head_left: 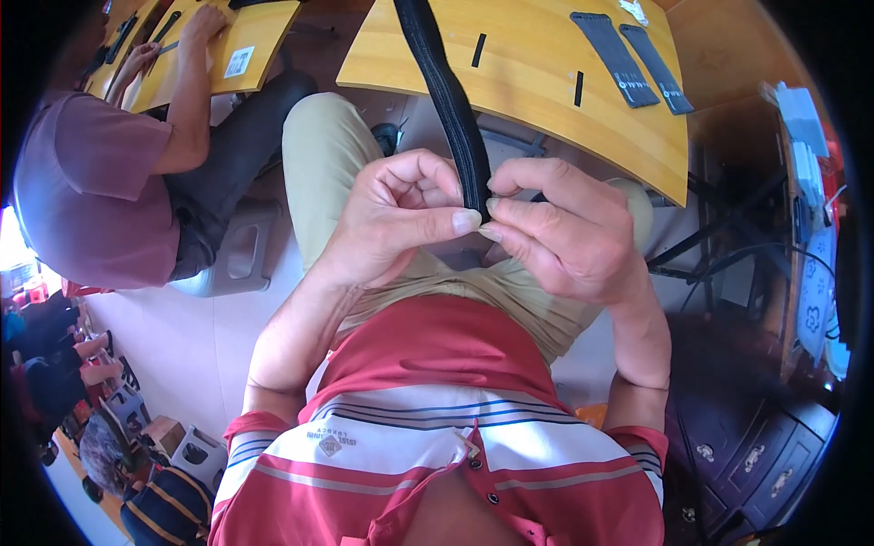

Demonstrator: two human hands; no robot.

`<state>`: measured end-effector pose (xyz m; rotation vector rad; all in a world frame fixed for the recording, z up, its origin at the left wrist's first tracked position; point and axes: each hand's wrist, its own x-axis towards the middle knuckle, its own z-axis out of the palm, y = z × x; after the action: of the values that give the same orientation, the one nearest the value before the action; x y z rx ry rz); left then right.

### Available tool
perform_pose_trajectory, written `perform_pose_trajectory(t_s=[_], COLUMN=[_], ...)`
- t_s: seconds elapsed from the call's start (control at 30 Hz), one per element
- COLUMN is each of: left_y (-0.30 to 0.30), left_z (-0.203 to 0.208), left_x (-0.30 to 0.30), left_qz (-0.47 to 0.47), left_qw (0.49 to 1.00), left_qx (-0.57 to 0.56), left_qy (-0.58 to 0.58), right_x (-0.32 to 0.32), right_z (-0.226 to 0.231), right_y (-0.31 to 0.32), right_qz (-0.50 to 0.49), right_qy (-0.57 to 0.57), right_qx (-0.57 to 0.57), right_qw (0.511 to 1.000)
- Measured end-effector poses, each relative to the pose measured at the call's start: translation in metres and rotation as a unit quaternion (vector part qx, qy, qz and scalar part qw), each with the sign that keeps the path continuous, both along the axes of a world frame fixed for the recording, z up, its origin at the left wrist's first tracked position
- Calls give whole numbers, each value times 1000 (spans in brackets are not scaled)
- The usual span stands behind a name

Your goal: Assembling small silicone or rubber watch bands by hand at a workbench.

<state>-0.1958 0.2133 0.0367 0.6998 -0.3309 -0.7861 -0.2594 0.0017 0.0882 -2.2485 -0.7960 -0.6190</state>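
A long black ribbed fabric strap (pixel 443 96) runs from over the far table down to my hands, above my lap. My left hand (pixel 391 214) pinches its lower end, with the thumb laid across the front. From the other side, the fingertips of my right hand (pixel 574 223) close on the same end. Both hands almost touch at the tip. Whether anything small is between the right fingertips is hidden.
On the yellow table (pixel 401 45) ahead lie two dark grey flat pieces (pixel 614 59) and two short black strips (pixel 478 50). At left a co-worker (pixel 100 173) sits at another yellow table (pixel 264 36). Dark drawers (pixel 746 464) stand at the lower right.
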Motion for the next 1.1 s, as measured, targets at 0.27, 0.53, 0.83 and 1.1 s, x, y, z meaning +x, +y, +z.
perform_pose_trajectory(t_s=[0.27,0.53,0.83,1.1], left_y=[-6,-17,-27,-32], left_z=[-2,-10,-9,-8], left_x=[-5,-9,-13,-15], left_qz=[8,36,63,45], left_qw=[1000,998,995,992], left_qx=[8,30,59,109], left_qy=[-17,-36,-54,-46], right_x=[-7,-13,-11,-11], right_z=[-4,-12,-21,-35], right_y=[-4,-8,-16,-25], right_qz=[-3,-30,-46,-28], right_qy=[-30,-63,-79,-44], right_qx=[-27,-76,-84,19], right_qw=[999,995,992,998])
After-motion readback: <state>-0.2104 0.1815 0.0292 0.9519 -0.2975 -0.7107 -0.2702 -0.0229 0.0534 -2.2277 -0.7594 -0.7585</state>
